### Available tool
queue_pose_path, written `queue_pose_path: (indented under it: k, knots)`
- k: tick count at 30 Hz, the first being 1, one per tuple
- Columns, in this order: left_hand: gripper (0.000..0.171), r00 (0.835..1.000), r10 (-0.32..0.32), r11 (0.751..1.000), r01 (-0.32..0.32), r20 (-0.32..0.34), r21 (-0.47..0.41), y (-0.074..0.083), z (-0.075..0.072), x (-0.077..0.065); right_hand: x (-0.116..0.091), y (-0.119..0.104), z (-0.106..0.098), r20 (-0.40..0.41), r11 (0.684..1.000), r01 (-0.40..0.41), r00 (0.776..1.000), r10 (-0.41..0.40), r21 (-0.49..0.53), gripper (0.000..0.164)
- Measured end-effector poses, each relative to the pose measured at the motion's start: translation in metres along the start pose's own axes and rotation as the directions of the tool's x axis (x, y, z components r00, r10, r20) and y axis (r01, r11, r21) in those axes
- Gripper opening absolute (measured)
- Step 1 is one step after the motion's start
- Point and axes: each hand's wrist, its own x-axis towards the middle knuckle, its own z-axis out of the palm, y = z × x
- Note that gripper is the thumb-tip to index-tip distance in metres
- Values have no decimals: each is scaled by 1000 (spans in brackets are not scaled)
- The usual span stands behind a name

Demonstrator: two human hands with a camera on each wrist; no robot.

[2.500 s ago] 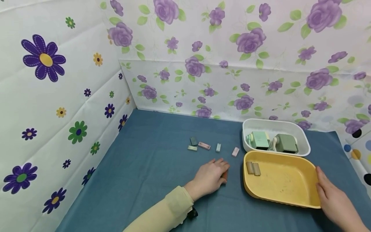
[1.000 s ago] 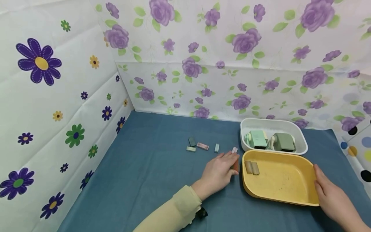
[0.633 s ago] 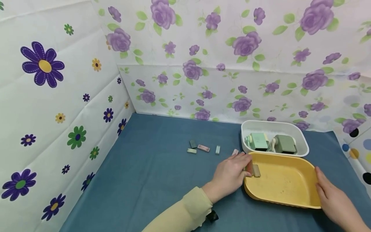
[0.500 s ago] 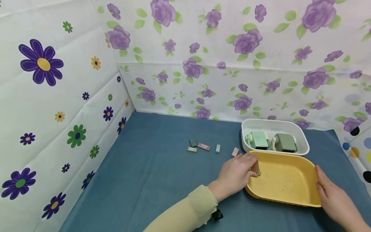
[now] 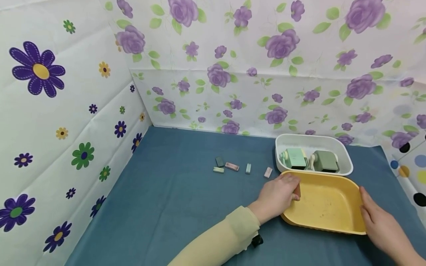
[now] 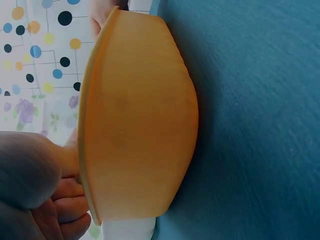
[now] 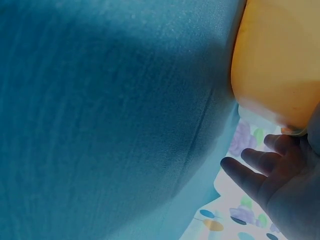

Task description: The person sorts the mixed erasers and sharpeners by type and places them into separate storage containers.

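My left hand (image 5: 279,194) reaches over the left end of the yellow tray (image 5: 327,207). Its fingers pinch a small reddish-brown block (image 5: 297,190), mostly covered by the hand. In the left wrist view, curled fingers (image 6: 72,207) show behind the tray's rim. Two tan blocks that lay at this end are hidden under the hand. At the opposite end, my right hand (image 5: 382,221) holds the tray's rim, and in the right wrist view several of its fingers (image 7: 260,162) stretch out past the edge.
Left of the tray lie small blocks: dark green (image 5: 219,161), pale green (image 5: 218,170), long pink (image 5: 232,166), light blue (image 5: 248,169) and short pink (image 5: 267,172). Behind the tray, a white tub (image 5: 347,162) holds mint (image 5: 295,159) and grey-green (image 5: 324,161) boxy items. A flowered sheet (image 5: 199,92) backs the table.
My left hand has carried the reddish-brown block rightward from the blue cloth, over the rim, into the tray's left end. It now covers the tan blocks. My right hand stays at the rim.
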Motion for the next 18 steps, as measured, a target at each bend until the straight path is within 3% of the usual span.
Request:
queue_pose_path:
  k: [7, 13, 18]
  knots:
    - [23, 997, -4, 997, -1, 72, 72, 11, -2, 9, -1, -1, 0, -9, 1000, 3, 1000, -3, 0, 66]
    - [19, 977, -61, 988, 31, 203, 152, 24, 5, 18, -2, -1, 1, -31, 1000, 5, 1000, -5, -4, 67]
    - [16, 974, -59, 975, 9, 219, 223, 28, 15, 24, -1, -1, 0, -47, 1000, 20, 999, -20, -15, 66]
